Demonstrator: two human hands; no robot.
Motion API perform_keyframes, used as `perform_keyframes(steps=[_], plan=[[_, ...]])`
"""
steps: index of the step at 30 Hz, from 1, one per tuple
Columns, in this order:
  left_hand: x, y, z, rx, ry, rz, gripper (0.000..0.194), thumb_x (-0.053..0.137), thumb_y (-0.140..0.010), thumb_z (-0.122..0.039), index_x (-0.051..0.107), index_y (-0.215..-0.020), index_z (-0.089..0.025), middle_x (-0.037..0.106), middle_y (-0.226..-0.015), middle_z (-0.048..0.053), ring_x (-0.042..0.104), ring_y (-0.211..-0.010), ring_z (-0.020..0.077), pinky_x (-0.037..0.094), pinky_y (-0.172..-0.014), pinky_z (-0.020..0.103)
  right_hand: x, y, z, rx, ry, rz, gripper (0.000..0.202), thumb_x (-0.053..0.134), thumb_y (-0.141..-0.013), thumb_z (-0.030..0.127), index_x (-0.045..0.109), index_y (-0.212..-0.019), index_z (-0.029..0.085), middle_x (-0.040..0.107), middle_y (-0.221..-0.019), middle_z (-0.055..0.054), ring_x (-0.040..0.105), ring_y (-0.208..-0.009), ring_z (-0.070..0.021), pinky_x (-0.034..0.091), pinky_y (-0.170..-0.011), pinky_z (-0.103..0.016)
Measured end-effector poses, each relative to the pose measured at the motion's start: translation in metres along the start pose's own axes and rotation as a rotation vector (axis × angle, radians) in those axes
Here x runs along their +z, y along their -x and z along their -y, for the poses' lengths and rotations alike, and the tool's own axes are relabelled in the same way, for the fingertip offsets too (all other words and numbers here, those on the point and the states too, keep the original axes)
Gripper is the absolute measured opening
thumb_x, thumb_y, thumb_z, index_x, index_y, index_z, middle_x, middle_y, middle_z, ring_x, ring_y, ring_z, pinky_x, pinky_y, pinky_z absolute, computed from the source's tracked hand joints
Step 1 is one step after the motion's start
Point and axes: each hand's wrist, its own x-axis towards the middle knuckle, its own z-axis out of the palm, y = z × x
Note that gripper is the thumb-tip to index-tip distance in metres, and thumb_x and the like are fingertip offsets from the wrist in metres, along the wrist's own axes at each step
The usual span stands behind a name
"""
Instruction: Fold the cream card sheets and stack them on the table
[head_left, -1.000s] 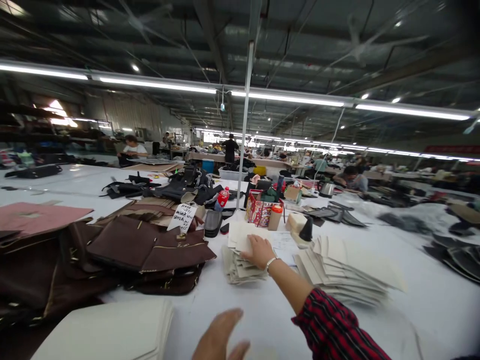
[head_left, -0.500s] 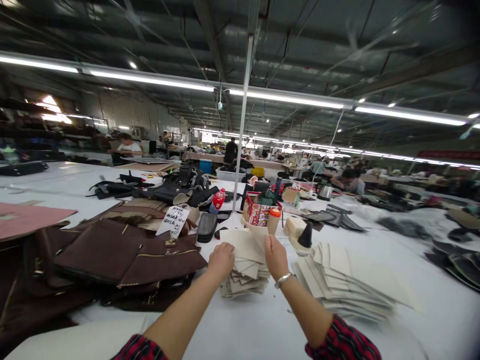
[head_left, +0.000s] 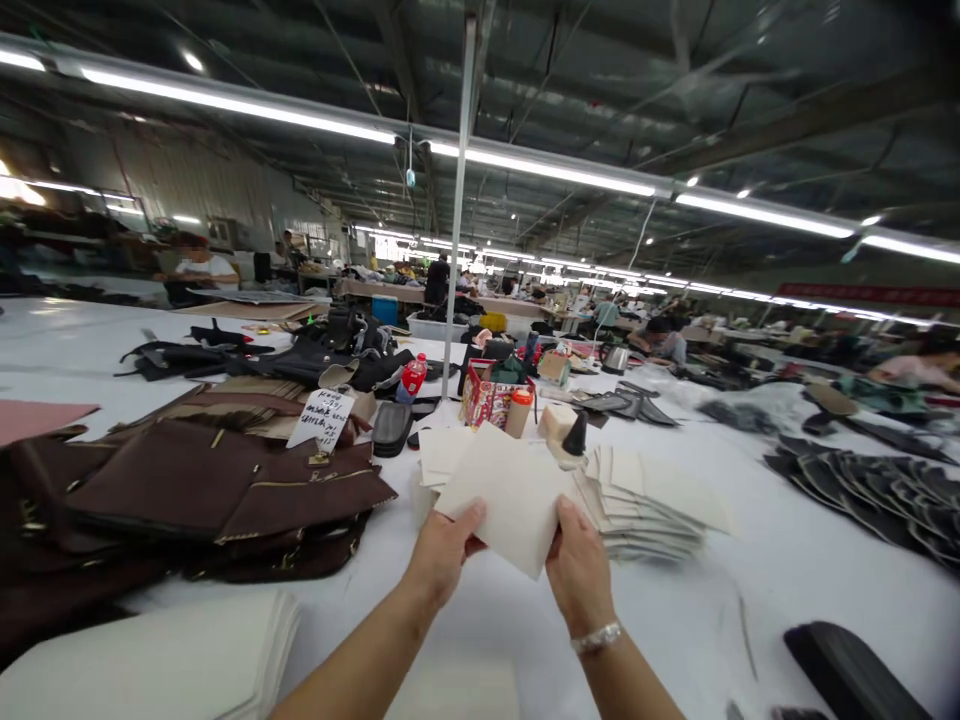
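The left hand (head_left: 446, 545) and right hand (head_left: 579, 565) are partly closed, and a cream sheet (head_left: 506, 490) is pinched between thumbs and fingers at its left corner and right edge. Whether a second sheet is hidden behind it cannot be told. By this two-sided grip, sagging is presumably limited and most of the face is left uncovered. The sheet is held raised over the bench (head_left: 487, 622), tilted, partly in front of the small stack (head_left: 440, 447). To the right, the fanned stack (head_left: 637, 510) is laid with edges staggered, by which single pieces are probably made easier to lift. At near left, the large sheets (head_left: 157, 650) are piled flat. Beyond them, brown bags (head_left: 180, 480) are heaped, topped by a tag (head_left: 321, 420), probably so placed for easy reading. Farther back, a bottle (head_left: 412, 378) and a cup (head_left: 519, 412) are stood apart from the hands.
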Motion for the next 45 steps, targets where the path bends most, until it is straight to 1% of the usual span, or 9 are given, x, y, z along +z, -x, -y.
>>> perform_keyframes(steps=[5,9,12,16,20,24,28,32,45], plan=[[-0.025,0.069,0.015,-0.065,0.119,0.025,0.040,0.067,-0.066,-0.026,0.055,-0.104,-0.016,0.063,-0.095,0.007,0.058,-0.082,0.0176,0.047,-0.070,0.028,-0.011,0.087,-0.008,0.511,-0.469,0.271,0.035,0.051,-0.075,0.049,0.058,-0.097,0.022,0.064,-0.095,-0.005,0.058,-0.086,-0.0212,0.047,-0.071,-0.034],[-0.039,0.117,0.018,-0.204,-0.053,0.307,0.027,0.069,-0.062,-0.024,0.063,-0.084,-0.009,0.064,-0.076,0.007,0.058,-0.071,0.0173,0.046,-0.067,0.028,-0.015,0.142,-0.023,0.976,-0.498,0.820,0.047,0.058,-0.070,0.047,0.056,-0.104,0.015,0.062,-0.096,-0.012,0.061,-0.074,-0.0189,0.045,-0.051,-0.023],[-0.045,0.144,0.020,-0.315,-0.208,0.465,0.029,0.069,-0.061,-0.026,0.063,-0.084,-0.009,0.063,-0.078,0.008,0.058,-0.071,0.0187,0.046,-0.065,0.028,-0.013,0.170,-0.030,1.077,-0.529,0.990,0.041,0.063,-0.068,0.041,0.059,-0.094,0.009,0.063,-0.070,-0.007,0.056,-0.049,-0.0097,0.037,-0.039,-0.015],[-0.071,0.174,0.029,-0.166,-0.522,0.166,0.040,0.064,-0.066,-0.029,0.056,-0.104,-0.019,0.059,-0.102,0.008,0.055,-0.090,0.0199,0.045,-0.076,0.030,-0.022,0.183,-0.026,0.983,-0.511,0.794,0.043,0.068,-0.065,0.031,0.056,-0.101,0.011,0.064,-0.086,-0.009,0.061,-0.069,-0.0135,0.046,-0.062,-0.021],[-0.101,0.206,0.040,-0.030,-0.785,-0.095,0.026,0.052,-0.077,-0.033,0.058,-0.097,-0.018,0.060,-0.099,0.007,0.056,-0.091,0.0187,0.044,-0.082,0.033,-0.035,0.178,-0.023,0.852,-0.441,0.573,0.053,0.065,-0.068,0.025,0.046,-0.117,0.020,0.057,-0.110,-0.010,0.058,-0.089,-0.0180,0.045,-0.076,-0.029],[-0.112,0.226,0.042,-0.054,-0.787,-0.068,0.030,0.037,-0.086,-0.032,0.052,-0.105,-0.015,0.061,-0.093,0.008,0.059,-0.082,0.0167,0.049,-0.073,0.032,-0.033,0.177,-0.033,0.837,-0.343,0.542,0.048,0.065,-0.069,0.024,0.048,-0.114,0.018,0.056,-0.113,-0.010,0.053,-0.100,-0.0224,0.041,-0.086,-0.038],[-0.132,0.228,0.048,0.205,-1.366,0.040,0.027,0.045,-0.082,-0.024,0.053,-0.108,-0.019,0.055,-0.110,0.007,0.047,-0.104,0.0202,0.036,-0.092,0.040,-0.022,0.174,-0.046,0.770,-0.190,0.511,0.045,0.061,-0.072,0.032,0.048,-0.113,0.018,0.055,-0.114,-0.010,0.053,-0.101,-0.0234,0.041,-0.087,-0.041],[-0.154,0.232,0.063,0.213,-1.661,0.172,0.029,0.044,-0.082,-0.020,0.052,-0.109,-0.021,0.053,-0.113,0.007,0.046,-0.102,0.0204,0.038,-0.089,0.040,-0.017,0.167,-0.054,0.636,0.089,0.464,0.044,0.065,-0.067,0.035,0.055,-0.106,0.018,0.059,-0.110,-0.008,0.053,-0.100,-0.0230,0.040,-0.089,-0.037],[-0.160,0.246,0.069,0.325,-1.554,0.184,0.022,0.043,-0.083,-0.017,0.058,-0.099,-0.020,0.059,-0.100,0.005,0.050,-0.094,0.0173,0.040,-0.084,0.034,0.002,0.169,-0.091,0.735,0.173,0.544,0.032,0.063,-0.069,0.035,0.062,-0.095,0.016,0.065,-0.095,-0.006,0.059,-0.088,-0.0231,0.046,-0.081,-0.040]])
